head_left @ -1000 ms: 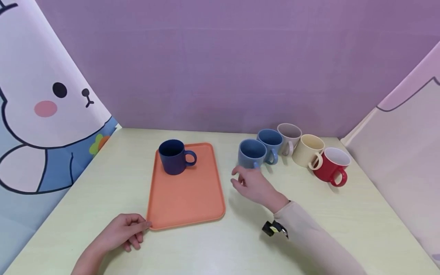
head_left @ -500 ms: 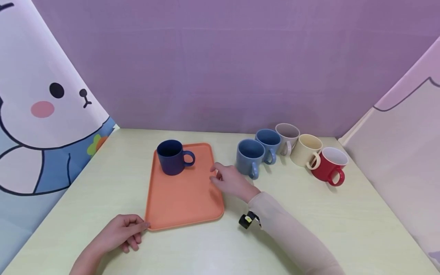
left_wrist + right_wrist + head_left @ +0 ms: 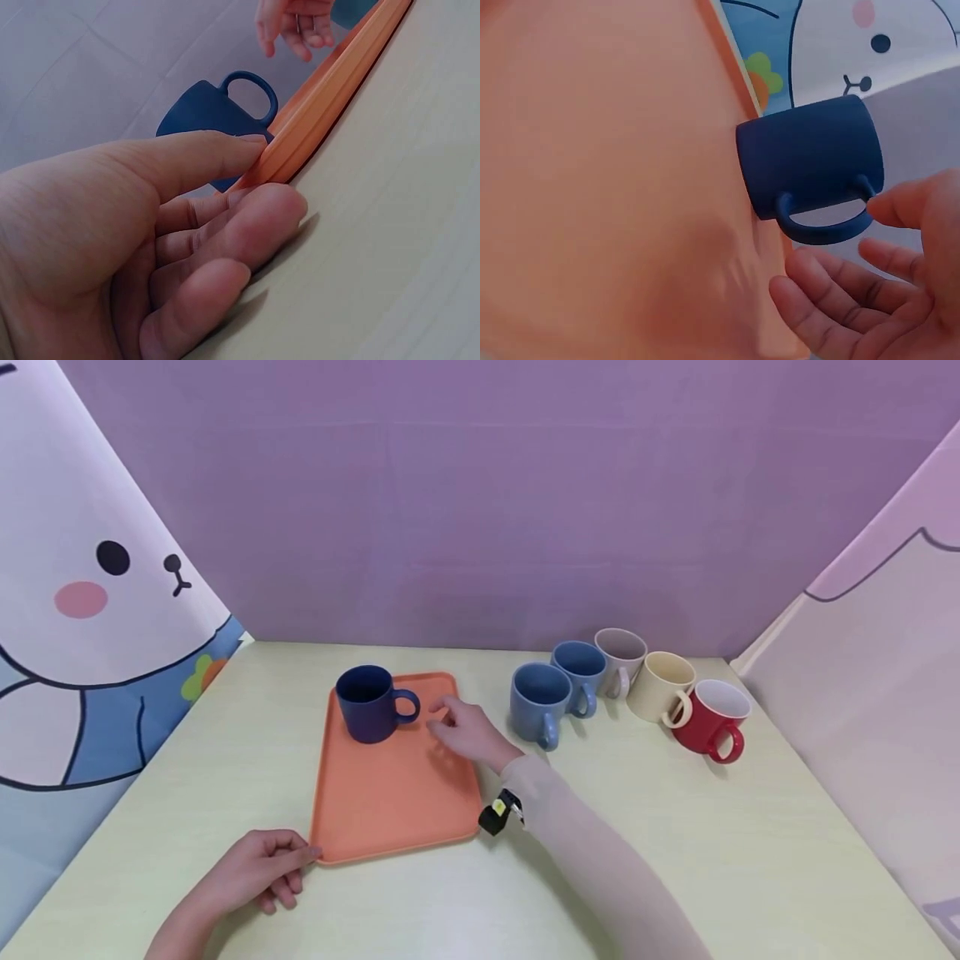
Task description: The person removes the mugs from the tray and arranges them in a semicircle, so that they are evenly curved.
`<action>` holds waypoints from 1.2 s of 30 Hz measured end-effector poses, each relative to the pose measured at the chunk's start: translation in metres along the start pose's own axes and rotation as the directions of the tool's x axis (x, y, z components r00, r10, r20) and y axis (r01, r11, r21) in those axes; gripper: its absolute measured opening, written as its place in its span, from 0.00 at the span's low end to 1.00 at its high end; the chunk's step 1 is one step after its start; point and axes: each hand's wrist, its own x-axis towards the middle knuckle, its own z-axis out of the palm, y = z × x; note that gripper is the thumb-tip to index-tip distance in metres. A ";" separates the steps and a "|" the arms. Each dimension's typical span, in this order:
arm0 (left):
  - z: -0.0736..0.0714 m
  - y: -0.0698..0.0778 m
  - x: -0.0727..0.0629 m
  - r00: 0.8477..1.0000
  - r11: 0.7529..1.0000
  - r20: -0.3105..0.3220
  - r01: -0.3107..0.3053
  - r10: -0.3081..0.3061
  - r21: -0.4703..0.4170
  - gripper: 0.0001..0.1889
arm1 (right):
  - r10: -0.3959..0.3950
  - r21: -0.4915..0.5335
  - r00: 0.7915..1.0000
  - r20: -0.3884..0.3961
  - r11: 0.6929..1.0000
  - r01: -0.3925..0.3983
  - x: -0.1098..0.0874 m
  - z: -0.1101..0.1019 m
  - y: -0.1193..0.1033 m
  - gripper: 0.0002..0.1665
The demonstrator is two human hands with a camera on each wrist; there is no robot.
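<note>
My left hand (image 3: 251,870) pinches the near left corner of an orange tray (image 3: 390,802), thumb over the rim and fingers below, as the left wrist view shows. A dark blue mug (image 3: 365,710) stands upright on the tray's far left part, its handle pointing right. Over the tray's right side, my right hand (image 3: 471,732) holds nothing, thumb and fingers spread apart. In the right wrist view the thumb tip overlaps the handle (image 3: 825,234) of the mug, and the fingers lie just beyond it.
Two lighter blue mugs (image 3: 537,703) stand right of the tray. Beyond them come a grey mug (image 3: 622,658), a cream mug (image 3: 658,687) and a red mug (image 3: 703,722), handles toward the near side. A purple backdrop (image 3: 480,510) rises behind the table.
My right hand has moved left, from in front of the nearest blue mug to over the tray beside the dark blue mug's handle. The left hand keeps its hold on the tray corner.
</note>
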 end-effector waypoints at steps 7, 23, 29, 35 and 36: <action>0.000 0.000 -0.001 1.000 1.000 0.001 -0.002 0.002 0.002 0.16 | 0.041 0.100 0.999 -0.030 0.994 -0.038 0.015 0.010 0.001 0.20; 0.000 0.001 -0.001 1.000 1.000 0.005 0.016 -0.016 0.007 0.16 | 0.075 0.484 0.992 0.105 0.867 -0.117 0.035 0.028 0.003 0.23; -0.001 -0.001 -0.001 1.000 1.000 0.002 -0.002 0.002 0.011 0.16 | 0.088 0.603 0.968 0.234 0.768 -0.215 0.033 0.028 0.000 0.23; -0.001 -0.001 0.000 1.000 1.000 0.003 -0.002 0.002 0.010 0.16 | 0.097 0.660 0.946 0.308 0.695 -0.286 0.023 0.030 -0.005 0.19; -0.001 -0.002 0.000 1.000 1.000 0.006 0.000 0.000 0.006 0.16 | 0.101 0.668 0.944 0.313 0.684 -0.294 0.021 0.031 -0.006 0.17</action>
